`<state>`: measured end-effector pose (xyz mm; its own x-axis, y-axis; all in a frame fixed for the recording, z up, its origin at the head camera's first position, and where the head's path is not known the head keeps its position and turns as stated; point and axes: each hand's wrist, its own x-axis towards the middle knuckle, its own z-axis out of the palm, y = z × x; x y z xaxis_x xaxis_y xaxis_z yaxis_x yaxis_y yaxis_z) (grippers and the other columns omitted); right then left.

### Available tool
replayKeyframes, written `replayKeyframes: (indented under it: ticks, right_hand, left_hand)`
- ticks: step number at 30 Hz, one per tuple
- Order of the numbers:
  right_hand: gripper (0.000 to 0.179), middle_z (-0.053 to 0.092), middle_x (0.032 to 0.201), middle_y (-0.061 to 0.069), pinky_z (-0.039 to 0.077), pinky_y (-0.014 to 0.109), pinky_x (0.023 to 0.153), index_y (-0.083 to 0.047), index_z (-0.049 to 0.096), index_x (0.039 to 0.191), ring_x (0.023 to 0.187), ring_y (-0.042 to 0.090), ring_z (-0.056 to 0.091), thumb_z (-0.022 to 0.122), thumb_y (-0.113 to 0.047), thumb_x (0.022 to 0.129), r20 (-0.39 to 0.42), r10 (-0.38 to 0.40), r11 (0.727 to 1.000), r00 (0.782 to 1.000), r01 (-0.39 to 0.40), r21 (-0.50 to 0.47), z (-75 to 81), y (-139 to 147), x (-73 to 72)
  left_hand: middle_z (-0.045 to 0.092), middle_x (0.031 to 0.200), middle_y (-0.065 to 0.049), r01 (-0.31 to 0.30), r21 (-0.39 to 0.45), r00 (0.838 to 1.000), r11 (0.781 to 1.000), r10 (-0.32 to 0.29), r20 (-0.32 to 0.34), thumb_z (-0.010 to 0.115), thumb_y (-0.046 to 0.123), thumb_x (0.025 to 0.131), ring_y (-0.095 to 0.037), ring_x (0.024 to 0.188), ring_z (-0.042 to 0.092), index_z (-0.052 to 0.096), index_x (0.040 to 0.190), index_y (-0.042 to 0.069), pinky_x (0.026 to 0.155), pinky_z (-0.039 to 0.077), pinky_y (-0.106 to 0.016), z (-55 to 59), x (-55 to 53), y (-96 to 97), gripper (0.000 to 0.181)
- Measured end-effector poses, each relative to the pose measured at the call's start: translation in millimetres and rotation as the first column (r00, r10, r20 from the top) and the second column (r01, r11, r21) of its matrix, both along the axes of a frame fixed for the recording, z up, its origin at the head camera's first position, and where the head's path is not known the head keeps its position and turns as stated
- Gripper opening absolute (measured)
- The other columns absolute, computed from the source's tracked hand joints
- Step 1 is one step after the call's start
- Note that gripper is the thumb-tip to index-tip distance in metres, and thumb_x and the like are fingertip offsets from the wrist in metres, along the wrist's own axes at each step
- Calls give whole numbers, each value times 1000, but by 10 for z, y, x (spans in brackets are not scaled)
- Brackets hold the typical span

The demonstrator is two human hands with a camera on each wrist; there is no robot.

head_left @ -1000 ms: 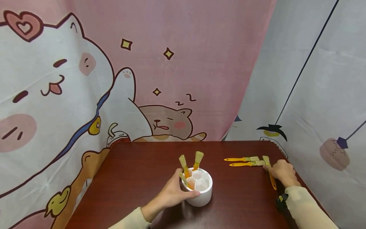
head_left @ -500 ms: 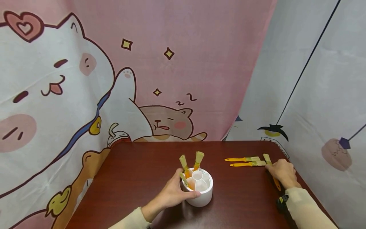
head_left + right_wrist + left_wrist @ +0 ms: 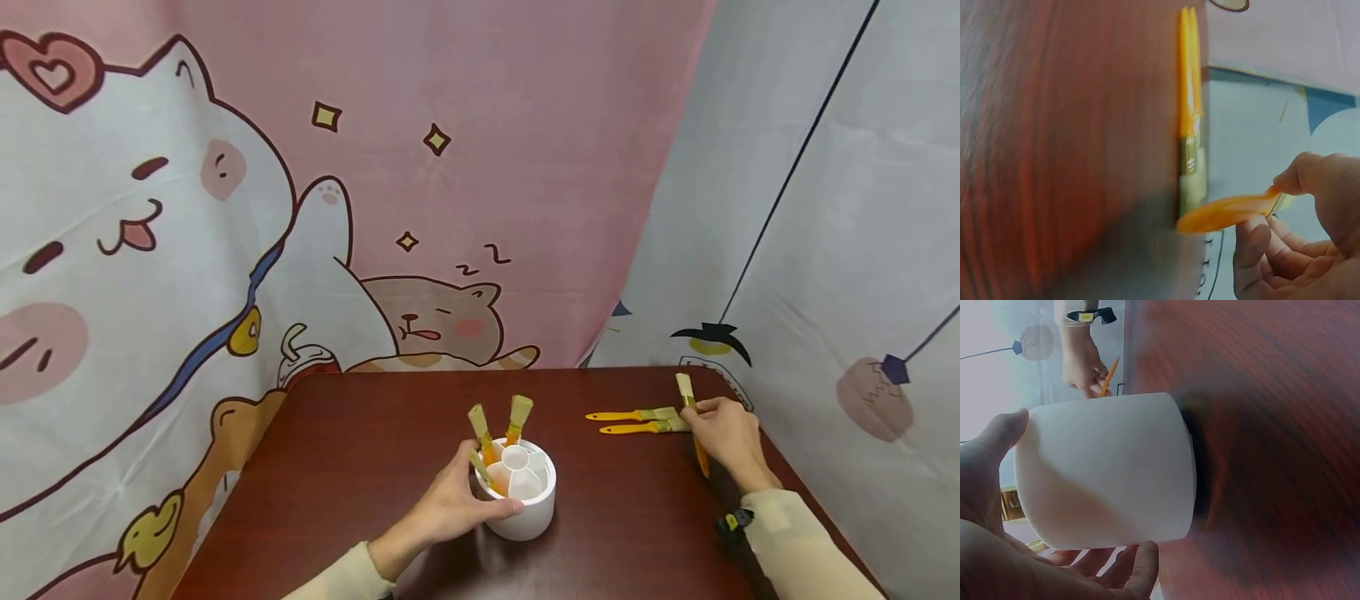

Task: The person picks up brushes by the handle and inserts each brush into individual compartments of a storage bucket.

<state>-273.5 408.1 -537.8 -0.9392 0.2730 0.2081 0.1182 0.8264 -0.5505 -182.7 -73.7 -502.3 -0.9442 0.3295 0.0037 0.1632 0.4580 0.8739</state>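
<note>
My left hand [image 3: 448,498] grips a white round divided holder [image 3: 534,518] by its left side, thumb at the front. Several compartments show in its top, and 3 brushes [image 3: 483,433] with pale bristles stand bristles-up in the left and back ones. In the left wrist view the holder's smooth wall [image 3: 1104,469] fills the palm side of the hand. At the right of the table my right hand [image 3: 726,437] pinches a paintbrush [image 3: 1229,212] with an orange handle between thumb and fingers. Its bristles point up and away, its handle down toward me.
Two more orange-handled brushes [image 3: 637,428] lie side by side on the dark red-brown table [image 3: 360,467], just left of my right hand. Behind and beside the table hangs a printed cartoon cloth [image 3: 570,208].
My right hand has taken hold of the paintbrush and raised it, moving slightly away from me and left. The left hand and the holder stay in place.
</note>
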Motion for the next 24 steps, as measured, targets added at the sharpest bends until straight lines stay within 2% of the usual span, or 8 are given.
replayKeyframes:
  ticks: [5,9,12,17,24]
  right_hand:
    - [45,81,96,18,53,33,57,2,76,116,68,15,69,71,-40,101,-30,50,996,998,-52,-67,113,-176,10]
    - [51,82,102,17,57,31,62,0,73,122,75,15,73,69,-47,103,-8,111,980,994,-111,-162,211,-308,51]
    - [56,81,106,18,60,30,66,0,69,124,80,18,75,69,-52,103,1,163,955,987,-158,-250,268,-414,67]
    - [57,80,108,19,63,32,70,-1,63,124,80,20,74,73,-52,100,-6,237,906,971,-223,-359,310,-565,84]
    - [54,79,110,20,63,28,72,-2,61,122,83,19,74,75,-49,99,-27,283,867,959,-267,-420,359,-694,103]
  left_hand:
    - [67,135,0,7,13,1000,1000,-7,-2,95,55,75,-20,126,64,46,148,20,108,48,-50,-18,-9,7,95]
    - [68,136,0,9,19,1000,1000,-9,2,95,53,75,-21,127,64,45,149,21,108,48,-52,-15,-8,13,95]
    - [67,137,-1,8,20,1000,1000,-8,12,95,52,76,-23,128,64,45,149,20,109,48,-54,-13,-6,2,94]
    - [67,138,-2,6,13,1000,1000,-7,24,95,53,76,-25,129,64,45,150,20,109,49,-55,-15,5,-15,95]
    - [67,139,-2,10,2,999,1000,-10,35,94,54,76,-25,131,64,44,150,21,109,49,-56,-14,-10,-18,95]
